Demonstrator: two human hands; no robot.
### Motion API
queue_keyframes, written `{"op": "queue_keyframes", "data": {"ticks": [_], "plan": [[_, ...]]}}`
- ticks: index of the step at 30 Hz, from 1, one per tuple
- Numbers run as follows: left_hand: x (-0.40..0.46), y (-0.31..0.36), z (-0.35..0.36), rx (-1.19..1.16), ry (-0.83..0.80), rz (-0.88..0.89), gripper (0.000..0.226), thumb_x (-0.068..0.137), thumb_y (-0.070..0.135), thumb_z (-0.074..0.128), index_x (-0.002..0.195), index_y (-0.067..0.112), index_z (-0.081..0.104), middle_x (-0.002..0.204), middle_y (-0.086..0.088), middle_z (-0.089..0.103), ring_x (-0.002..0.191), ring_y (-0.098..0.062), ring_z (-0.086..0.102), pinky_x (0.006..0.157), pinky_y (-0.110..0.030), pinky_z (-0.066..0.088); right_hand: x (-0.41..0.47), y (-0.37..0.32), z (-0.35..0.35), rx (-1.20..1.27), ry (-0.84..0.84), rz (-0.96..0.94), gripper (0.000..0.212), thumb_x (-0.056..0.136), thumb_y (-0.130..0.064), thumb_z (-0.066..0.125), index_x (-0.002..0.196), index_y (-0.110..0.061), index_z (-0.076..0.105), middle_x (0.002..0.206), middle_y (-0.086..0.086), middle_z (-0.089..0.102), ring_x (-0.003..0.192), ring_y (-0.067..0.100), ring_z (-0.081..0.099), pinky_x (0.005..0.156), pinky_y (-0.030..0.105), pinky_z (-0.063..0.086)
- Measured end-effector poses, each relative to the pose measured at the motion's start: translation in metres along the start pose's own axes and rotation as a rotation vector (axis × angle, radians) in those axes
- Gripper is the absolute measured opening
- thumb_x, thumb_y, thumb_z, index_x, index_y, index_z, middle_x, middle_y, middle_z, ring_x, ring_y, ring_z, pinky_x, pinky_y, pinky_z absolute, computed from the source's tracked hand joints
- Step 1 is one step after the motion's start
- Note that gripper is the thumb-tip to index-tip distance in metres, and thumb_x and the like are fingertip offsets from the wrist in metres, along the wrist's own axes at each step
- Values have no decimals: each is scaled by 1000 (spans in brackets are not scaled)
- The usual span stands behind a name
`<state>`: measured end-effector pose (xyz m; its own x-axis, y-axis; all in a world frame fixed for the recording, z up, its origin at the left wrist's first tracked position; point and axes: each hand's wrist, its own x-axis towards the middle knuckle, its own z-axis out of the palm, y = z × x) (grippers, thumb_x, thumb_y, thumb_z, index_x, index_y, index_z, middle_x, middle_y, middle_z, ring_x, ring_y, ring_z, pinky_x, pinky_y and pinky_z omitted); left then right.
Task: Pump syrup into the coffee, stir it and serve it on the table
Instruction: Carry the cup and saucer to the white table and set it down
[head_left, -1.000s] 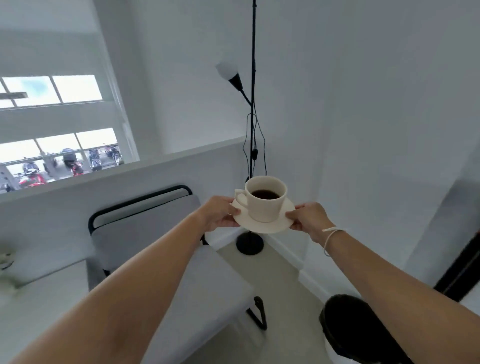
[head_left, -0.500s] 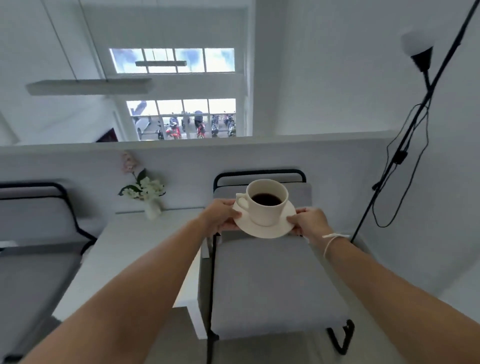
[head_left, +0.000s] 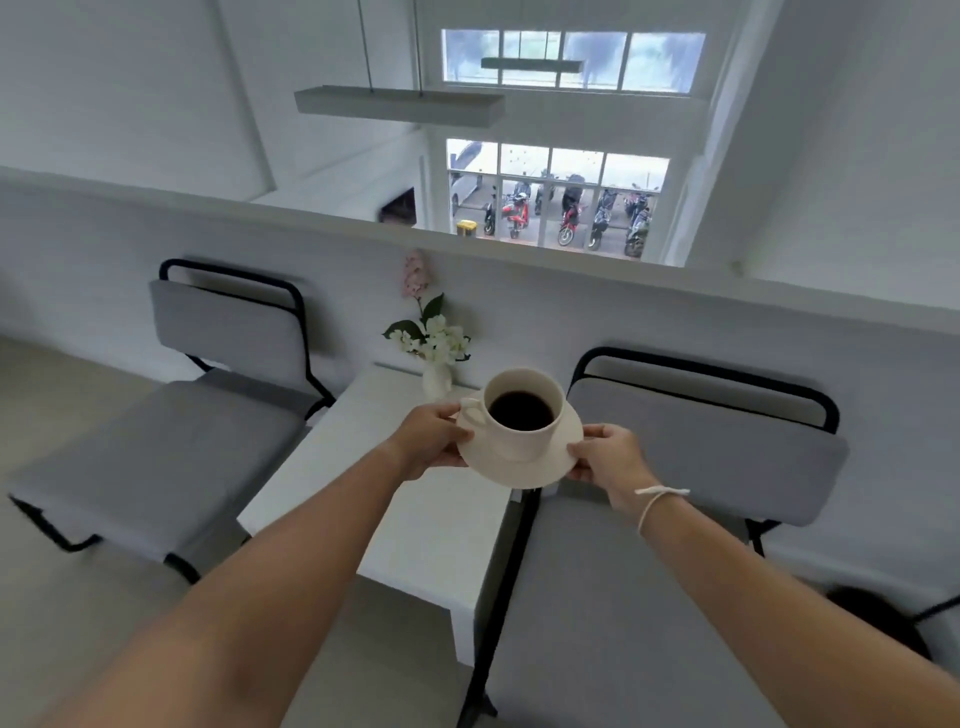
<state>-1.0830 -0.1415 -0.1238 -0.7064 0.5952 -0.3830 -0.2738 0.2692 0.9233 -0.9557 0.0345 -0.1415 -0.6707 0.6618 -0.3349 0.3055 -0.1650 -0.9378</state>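
Observation:
A cream cup (head_left: 530, 440) full of dark coffee stands on a cream saucer (head_left: 519, 470), handle pointing left. I carry the saucer in the air with both hands. My left hand (head_left: 431, 435) grips its left rim, and my right hand (head_left: 608, 457) grips its right rim. The cup and saucer hang above the far right part of a small white table (head_left: 415, 519). No syrup pump or spoon is in view.
A small white vase of flowers (head_left: 435, 358) stands at the table's far end against a low white wall (head_left: 675, 322). Grey cushioned chairs with black frames flank the table, one on the left (head_left: 166, 447) and one on the right (head_left: 649, 571).
My view has swung left, from a floor lamp and one chair to the table between two chairs. The cup and saucer stay held in both hands and now hang over the table.

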Motion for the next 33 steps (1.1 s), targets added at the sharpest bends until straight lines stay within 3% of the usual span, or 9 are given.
{"op": "queue_keyframes", "data": {"ticks": [6, 10, 14, 17, 21, 26, 29, 33], "plan": [[34, -29, -44, -28, 98, -72, 44, 88, -8, 47, 128, 8, 57, 100, -9, 63, 82, -21, 63, 63, -28, 59, 49, 21, 54, -24, -88, 82, 21, 83, 9, 51, 83, -11, 55, 80, 10, 60, 77, 30, 60, 64, 37, 56], [56, -47, -76, -27, 124, -124, 48, 88, -9, 48, 131, 11, 55, 99, -7, 63, 78, -17, 63, 58, -25, 58, 71, 36, 90, -36, -107, 131, 26, 81, 10, 51, 77, -15, 55, 81, 9, 62, 79, 28, 62, 53, 29, 54], [86, -64, -114, -2, 112, -166, 53, 87, -9, 48, 136, 11, 51, 110, -10, 62, 83, -23, 63, 67, -32, 59, 90, 53, 131, -35, -82, 196, 26, 80, 11, 51, 78, -14, 55, 80, 8, 62, 74, 26, 62, 47, 25, 54], [114, -74, -145, 11, 86, -200, 56, 87, -9, 49, 139, 12, 46, 111, -10, 62, 84, -25, 63, 72, -35, 58, 105, 67, 165, -23, -35, 241, 24, 80, 11, 49, 94, -6, 56, 86, 13, 62, 75, 28, 61, 51, 28, 55], [152, -88, -186, 38, 24, -258, 58, 88, -10, 47, 140, 14, 45, 97, -3, 61, 79, -23, 62, 72, -35, 57, 123, 88, 212, 24, 44, 308, 28, 80, 10, 50, 103, -2, 58, 90, 14, 62, 78, 30, 61, 57, 32, 53], [204, -117, -234, 99, -18, -320, 59, 87, -9, 48, 140, 17, 45, 109, -9, 62, 91, -28, 62, 72, -35, 57, 148, 119, 267, 47, 123, 378, 27, 81, 10, 51, 100, -8, 57, 100, 17, 64, 87, 32, 63, 59, 32, 55], [242, -144, -259, 136, -46, -343, 59, 86, -7, 48, 138, 19, 50, 119, -13, 64, 97, -27, 63, 70, -33, 59, 169, 141, 296, 76, 165, 415, 29, 81, 10, 51, 104, -7, 57, 97, 14, 64, 87, 31, 63, 62, 32, 55], [282, -186, -280, 157, -42, -379, 58, 84, -6, 48, 135, 21, 53, 114, -14, 64, 94, -25, 62, 71, -34, 58, 198, 179, 326, 103, 201, 465, 27, 82, 10, 51, 102, -8, 57, 94, 13, 65, 86, 30, 64, 61, 30, 56]]}}
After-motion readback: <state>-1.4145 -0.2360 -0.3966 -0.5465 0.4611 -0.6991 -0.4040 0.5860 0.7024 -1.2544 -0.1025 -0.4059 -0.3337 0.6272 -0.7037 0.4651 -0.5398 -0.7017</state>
